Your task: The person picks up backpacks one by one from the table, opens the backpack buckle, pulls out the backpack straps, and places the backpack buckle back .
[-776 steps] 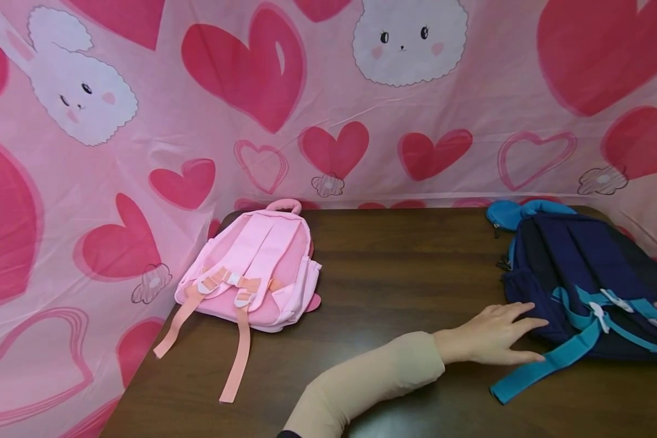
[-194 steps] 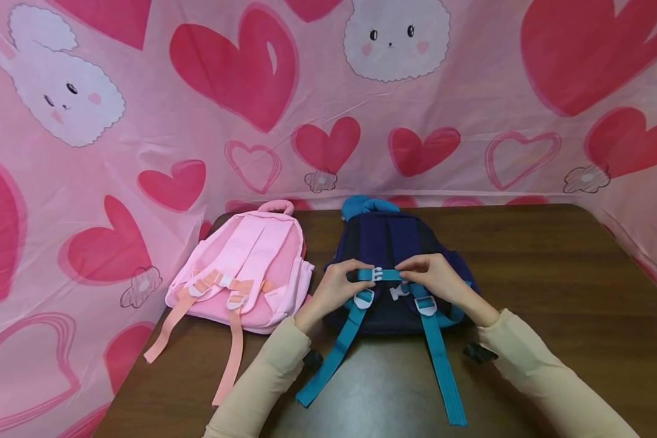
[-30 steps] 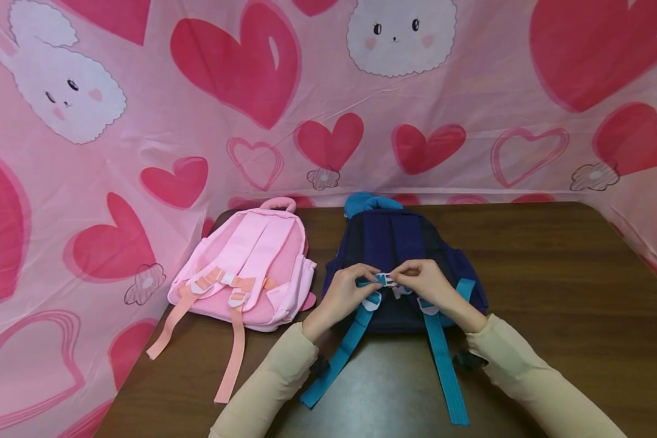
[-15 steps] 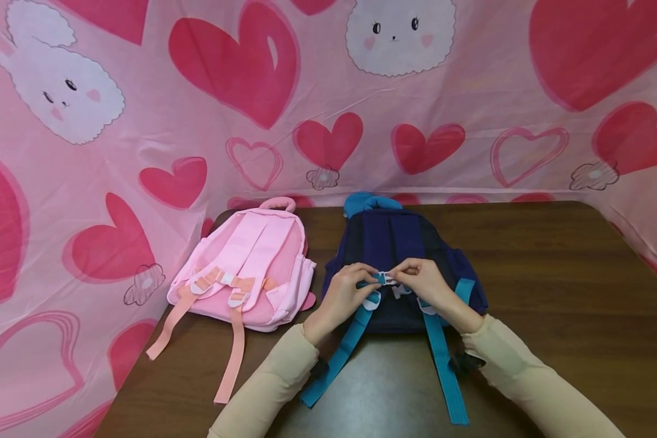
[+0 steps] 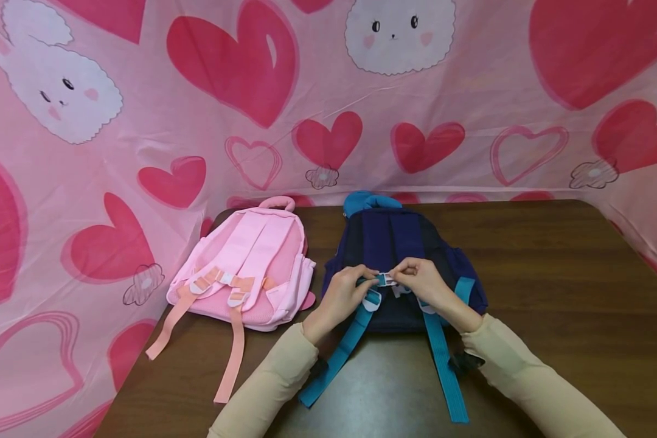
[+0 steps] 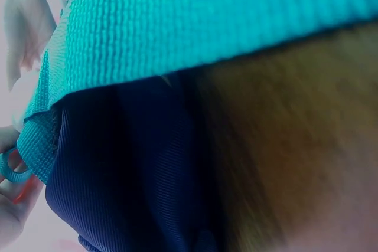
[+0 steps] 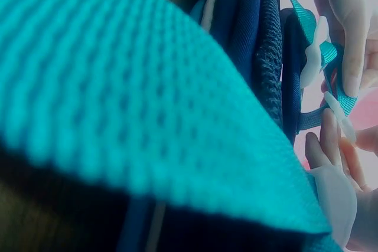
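Note:
A dark blue backpack (image 5: 394, 243) lies on the table with its straps up. Above its lower part, the left hand (image 5: 342, 296) pinches a teal strap beside a white buckle (image 5: 385, 279). From the other side, the right hand (image 5: 426, 284) pinches the buckle's right end between thumb and fingers. Teal strap ends (image 5: 336, 359) hang toward the near edge. In the right wrist view, the fingers meet around a small white buckle piece (image 7: 340, 116), while a teal strap (image 7: 153, 98) covers much of the picture. The left wrist view shows mostly a teal strap (image 6: 177, 28).
A pink backpack (image 5: 252, 267) with peach straps lies left of the blue one, close beside it. The brown table (image 5: 553, 274) extends to the right. Behind and at the left hangs a pink cloth (image 5: 197, 121) with hearts and rabbit faces.
Since the earliest frame, the blue backpack has moved from the far right to beside the pink one, and both hands have come to its buckle. Over the last second the hands have barely moved.

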`<control>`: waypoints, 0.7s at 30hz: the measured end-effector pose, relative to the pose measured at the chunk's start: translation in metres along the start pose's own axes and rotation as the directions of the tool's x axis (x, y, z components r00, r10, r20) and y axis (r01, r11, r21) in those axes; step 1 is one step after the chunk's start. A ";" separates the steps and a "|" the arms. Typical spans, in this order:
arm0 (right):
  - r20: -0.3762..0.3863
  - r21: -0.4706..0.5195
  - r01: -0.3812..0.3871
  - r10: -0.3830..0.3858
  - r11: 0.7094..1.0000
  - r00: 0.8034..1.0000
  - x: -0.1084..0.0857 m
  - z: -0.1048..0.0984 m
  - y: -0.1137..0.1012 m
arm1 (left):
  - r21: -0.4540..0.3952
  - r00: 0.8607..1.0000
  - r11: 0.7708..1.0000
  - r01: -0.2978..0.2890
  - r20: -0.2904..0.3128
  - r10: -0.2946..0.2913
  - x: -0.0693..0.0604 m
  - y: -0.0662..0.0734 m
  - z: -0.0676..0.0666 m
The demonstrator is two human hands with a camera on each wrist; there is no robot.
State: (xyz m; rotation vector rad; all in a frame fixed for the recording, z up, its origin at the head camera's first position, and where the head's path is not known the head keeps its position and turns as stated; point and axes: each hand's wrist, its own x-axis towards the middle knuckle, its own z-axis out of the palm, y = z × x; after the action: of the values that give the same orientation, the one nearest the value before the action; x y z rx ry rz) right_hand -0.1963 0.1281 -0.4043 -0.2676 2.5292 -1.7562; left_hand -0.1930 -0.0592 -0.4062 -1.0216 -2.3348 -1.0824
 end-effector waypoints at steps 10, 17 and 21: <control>0.016 0.020 0.000 0.000 1.000 1.000 0.000 0.000 0.000 | -0.036 0.999 0.998 0.046 0.021 -0.045 0.000 -0.002 0.001; 0.012 0.021 -0.007 0.007 1.000 1.000 -0.001 -0.001 0.000 | -0.058 0.998 0.997 0.055 0.017 -0.054 0.001 -0.001 0.002; 0.002 0.020 -0.005 0.005 1.000 1.000 -0.003 -0.003 -0.002 | -0.066 0.997 0.995 0.071 0.019 -0.069 0.003 0.002 0.001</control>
State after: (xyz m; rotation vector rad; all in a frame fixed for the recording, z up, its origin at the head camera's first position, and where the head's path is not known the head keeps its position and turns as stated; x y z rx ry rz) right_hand -0.1939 0.1303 -0.4021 -0.2623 2.5075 -1.7769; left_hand -0.1933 -0.0559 -0.4046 -0.9830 -2.3787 -1.1900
